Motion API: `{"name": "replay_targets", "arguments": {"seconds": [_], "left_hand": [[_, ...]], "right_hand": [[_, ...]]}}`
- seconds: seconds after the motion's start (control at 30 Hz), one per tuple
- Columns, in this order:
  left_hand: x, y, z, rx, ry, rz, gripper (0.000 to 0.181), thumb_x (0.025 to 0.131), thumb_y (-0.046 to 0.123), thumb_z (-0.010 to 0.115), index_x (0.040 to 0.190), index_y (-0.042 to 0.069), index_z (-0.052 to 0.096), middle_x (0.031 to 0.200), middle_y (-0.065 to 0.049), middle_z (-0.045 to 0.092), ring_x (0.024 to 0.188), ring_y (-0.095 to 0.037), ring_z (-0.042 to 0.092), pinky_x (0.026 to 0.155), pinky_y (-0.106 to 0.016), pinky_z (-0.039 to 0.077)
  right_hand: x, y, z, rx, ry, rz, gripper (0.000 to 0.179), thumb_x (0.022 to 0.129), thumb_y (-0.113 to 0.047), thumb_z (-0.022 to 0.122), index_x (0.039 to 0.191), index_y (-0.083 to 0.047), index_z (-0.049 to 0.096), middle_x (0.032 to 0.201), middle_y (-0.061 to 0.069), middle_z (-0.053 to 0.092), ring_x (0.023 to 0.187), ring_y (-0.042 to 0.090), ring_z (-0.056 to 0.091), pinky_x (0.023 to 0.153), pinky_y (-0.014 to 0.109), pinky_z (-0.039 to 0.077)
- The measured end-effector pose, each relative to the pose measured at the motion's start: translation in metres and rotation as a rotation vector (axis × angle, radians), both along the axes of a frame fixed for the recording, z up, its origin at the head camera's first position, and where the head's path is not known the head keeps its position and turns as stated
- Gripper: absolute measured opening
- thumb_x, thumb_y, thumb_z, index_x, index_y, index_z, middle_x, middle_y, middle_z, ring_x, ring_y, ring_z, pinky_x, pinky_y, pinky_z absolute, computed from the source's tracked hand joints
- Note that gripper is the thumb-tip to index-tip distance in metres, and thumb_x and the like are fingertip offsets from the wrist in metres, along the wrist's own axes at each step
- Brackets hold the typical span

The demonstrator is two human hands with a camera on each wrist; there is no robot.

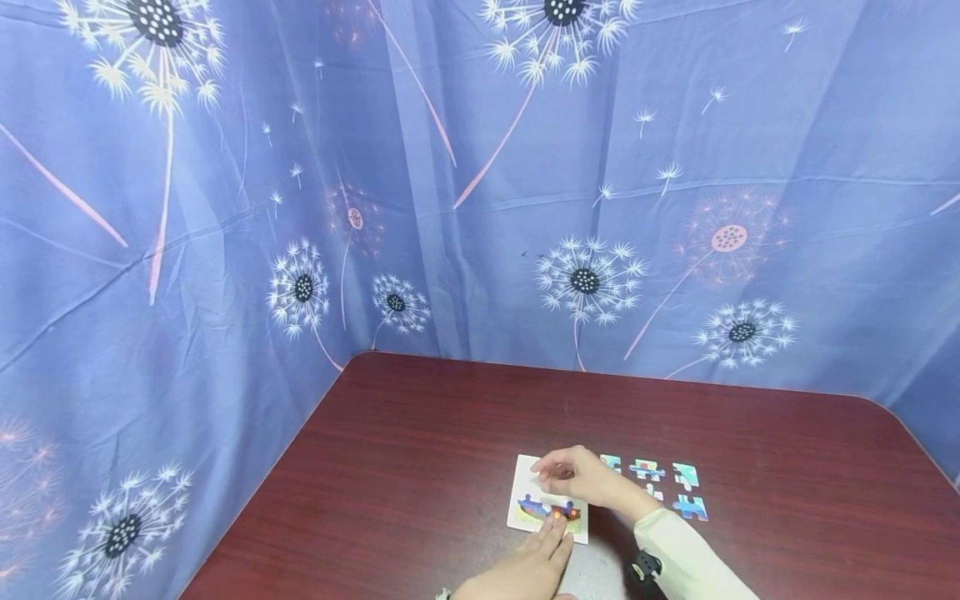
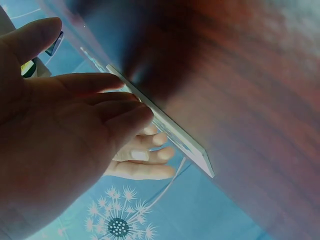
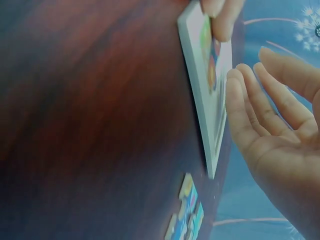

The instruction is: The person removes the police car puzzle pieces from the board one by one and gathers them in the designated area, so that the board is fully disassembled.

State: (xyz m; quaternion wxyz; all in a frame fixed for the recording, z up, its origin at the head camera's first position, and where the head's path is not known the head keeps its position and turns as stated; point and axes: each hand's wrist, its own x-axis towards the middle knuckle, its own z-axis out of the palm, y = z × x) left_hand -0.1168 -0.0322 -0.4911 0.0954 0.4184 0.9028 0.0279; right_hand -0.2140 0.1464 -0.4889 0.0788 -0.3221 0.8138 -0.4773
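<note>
Table (image 1: 420, 433), dark red and wood-grained, meets a blue dandelion-print cloth (image 1: 480, 275) along its far edge. A white puzzle board (image 1: 515, 492) lies flat, well in from that edge and between the left and right ones, with joined pieces (image 1: 534, 509) toward its near side. The left hand (image 1: 525, 565) rests extended fingers on them, covering part. Above the board's far right corner, the right hand (image 1: 581, 477) has its fingers curved, thumb and fingertips apart. Its forearm, in a pale sleeve (image 1: 686, 550) beside a black device (image 1: 647, 566), blocks the way from the near side to loose pieces (image 1: 686, 475) right of the board, partly hiding some.
</note>
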Motion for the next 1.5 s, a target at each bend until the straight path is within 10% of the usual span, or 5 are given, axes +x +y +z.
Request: {"name": "replay_targets", "arguments": {"seconds": [1.5], "left_hand": [[0.001, 0.003, 0.01, -0.048, 0.028, -0.014, 0.066, 0.094, 0.042, 0.057, 0.141, -0.002, 0.044, 0.149, -0.015, 0.039, 0.141, -0.02, 0.031, 0.112, -0.026, 0.029]], "right_hand": [[0.001, -0.019, -0.006, 0.073, -0.105, -0.008, 0.009, 0.08, 0.002, 0.069, 0.088, -0.002, 0.07, 0.074, 0.002, 0.066, 0.066, 0.004, 0.056, 0.062, 0.021, 0.048]]}}
